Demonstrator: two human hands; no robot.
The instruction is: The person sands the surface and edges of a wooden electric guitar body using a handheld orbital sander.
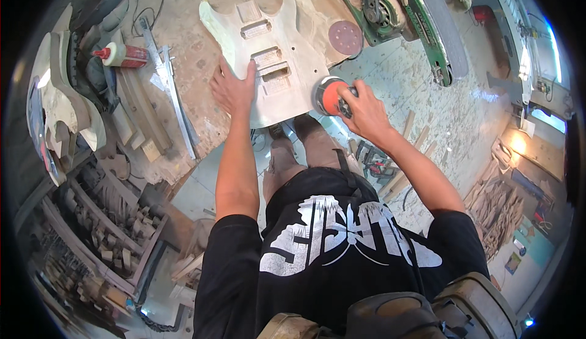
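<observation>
A pale, unfinished wooden electric guitar body (290,49) lies at the near edge of the workbench, its rectangular cavities facing up. My left hand (233,90) grips its left edge, thumb on the top face and fingers along the side. In my right hand (368,112) is an orange and black palm sander (330,96). The sander is tilted, its pad against or close beside the guitar body's lower right edge; exact contact cannot be made out. A round reddish sanding disc (345,38) lies farther off at the bench's right edge.
A green belt sander (390,15) stands beyond the bench on the right. On the left are a red-and-white bottle (125,55), metal measuring tools (174,98), wood strips (139,104) and more guitar bodies (64,110). Shelves of wood offcuts (116,235) stand lower left.
</observation>
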